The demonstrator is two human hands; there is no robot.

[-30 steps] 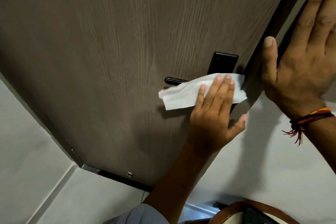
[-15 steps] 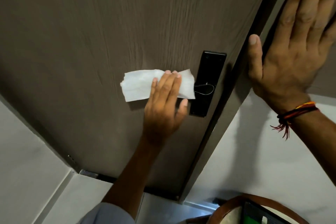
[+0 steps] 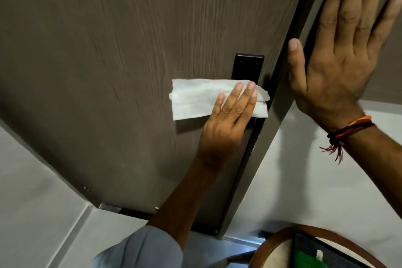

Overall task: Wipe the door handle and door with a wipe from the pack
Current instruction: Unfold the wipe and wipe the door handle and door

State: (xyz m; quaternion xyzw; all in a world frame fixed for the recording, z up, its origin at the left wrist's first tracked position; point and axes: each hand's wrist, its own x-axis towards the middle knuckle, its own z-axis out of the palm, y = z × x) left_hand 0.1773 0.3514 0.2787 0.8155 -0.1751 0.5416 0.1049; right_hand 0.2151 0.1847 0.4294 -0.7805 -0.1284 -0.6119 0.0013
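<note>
The brown wood-grain door (image 3: pixel 108 61) fills the upper left. Its black handle plate (image 3: pixel 249 65) sits near the door's right edge, and the lever is hidden under the white wipe (image 3: pixel 191 100). My left hand (image 3: pixel 226 128) presses the wipe flat against the door and the plate, fingers together on its right half. My right hand (image 3: pixel 335 72) lies flat with fingers spread against the surface past the door's edge, thumb on the dark edge strip. It holds nothing.
A round brown-rimmed object (image 3: pixel 280 237) sits at the bottom right, holding a dark item and something green (image 3: pixel 304 260) with a white tab. Pale floor or wall surrounds the door. A metal strip (image 3: pixel 111 208) runs along the door's lower edge.
My left hand slid the wipe left off the handle onto the door panel, then back right over the handle plate. My right hand stayed on the door's edge.
</note>
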